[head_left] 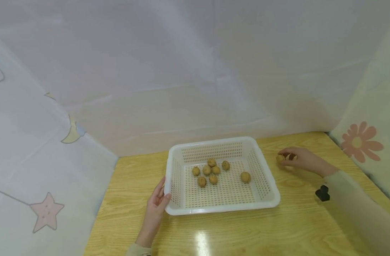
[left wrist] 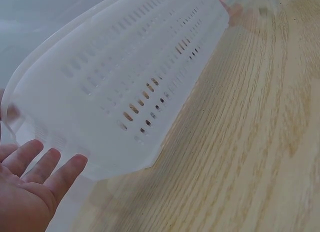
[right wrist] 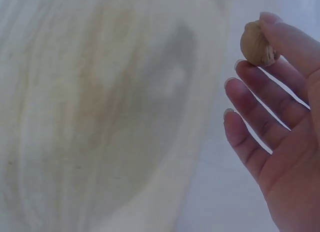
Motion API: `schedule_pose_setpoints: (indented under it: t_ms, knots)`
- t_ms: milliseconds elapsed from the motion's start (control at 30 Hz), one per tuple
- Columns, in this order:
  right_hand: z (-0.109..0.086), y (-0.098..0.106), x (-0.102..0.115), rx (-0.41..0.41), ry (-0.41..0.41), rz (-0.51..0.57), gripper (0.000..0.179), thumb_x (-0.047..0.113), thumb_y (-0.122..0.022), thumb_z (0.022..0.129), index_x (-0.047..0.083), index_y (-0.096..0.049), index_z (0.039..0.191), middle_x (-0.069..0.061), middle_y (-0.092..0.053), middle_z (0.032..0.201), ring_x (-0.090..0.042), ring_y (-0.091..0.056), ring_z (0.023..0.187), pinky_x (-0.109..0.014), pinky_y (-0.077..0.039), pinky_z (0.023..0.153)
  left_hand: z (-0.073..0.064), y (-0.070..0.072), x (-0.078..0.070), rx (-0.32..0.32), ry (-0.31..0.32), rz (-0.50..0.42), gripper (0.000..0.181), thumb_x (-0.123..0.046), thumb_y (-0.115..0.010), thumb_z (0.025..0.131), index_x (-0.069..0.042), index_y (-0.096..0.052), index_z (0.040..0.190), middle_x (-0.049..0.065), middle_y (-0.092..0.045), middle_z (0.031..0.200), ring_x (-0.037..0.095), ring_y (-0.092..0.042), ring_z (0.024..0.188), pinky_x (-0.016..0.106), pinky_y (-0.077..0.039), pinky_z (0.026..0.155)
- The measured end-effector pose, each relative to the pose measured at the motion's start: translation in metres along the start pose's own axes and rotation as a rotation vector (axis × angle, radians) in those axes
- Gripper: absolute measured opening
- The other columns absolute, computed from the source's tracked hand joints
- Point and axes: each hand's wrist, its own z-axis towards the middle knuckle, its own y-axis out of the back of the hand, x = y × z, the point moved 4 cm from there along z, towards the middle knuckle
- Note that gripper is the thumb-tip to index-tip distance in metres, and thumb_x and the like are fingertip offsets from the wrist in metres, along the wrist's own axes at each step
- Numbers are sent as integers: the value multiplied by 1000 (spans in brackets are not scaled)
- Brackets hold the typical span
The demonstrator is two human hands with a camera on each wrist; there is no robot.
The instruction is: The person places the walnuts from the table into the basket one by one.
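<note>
A white plastic basket (head_left: 222,209) with slotted walls stands on the table, several walnuts (head_left: 206,170) lying loose on its floor. My left hand (head_left: 156,204) holds the basket's left end, thumb over the rim and fingers against the outside. In the left wrist view those fingers (left wrist: 67,174) lie by the basket's outer wall (left wrist: 65,112). Right of the basket, my right hand (head_left: 299,159) pinches one walnut (head_left: 280,158) between thumb and fingers. The right wrist view shows this walnut (right wrist: 256,44) at the fingertips, the other fingers spread loosely.
The wooden table (head_left: 131,192) extends around the basket. A small black object (head_left: 323,193) sits beside my right sleeve (head_left: 358,206). Pale sheets hang behind and at both sides, with a star (head_left: 47,213) on the left one and a flower (head_left: 358,142) on the right one.
</note>
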Motion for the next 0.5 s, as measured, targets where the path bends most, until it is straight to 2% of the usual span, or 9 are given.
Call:
schedule_pose_setpoints:
  t_ms: [233, 500]
  knots:
    - [0, 16, 33, 2, 14, -25, 52, 35, -75, 97, 0, -65, 134, -7, -69, 116, -17, -60, 95, -29, -53, 68, 1, 1, -1, 4, -12, 9, 66, -3, -54, 106, 1, -22, 163, 33, -36, 159, 18, -59, 133, 34, -52, 105]
    - [6, 31, 80, -42, 126, -41, 45, 28, -77, 96, 5, -66, 133, 1, -70, 111, -14, -61, 92, -27, -54, 68, 0, 0, -1, -1, 12, 7, 67, -5, -56, 106, -2, -24, 164, 29, -37, 160, 20, -56, 137, 32, -52, 106]
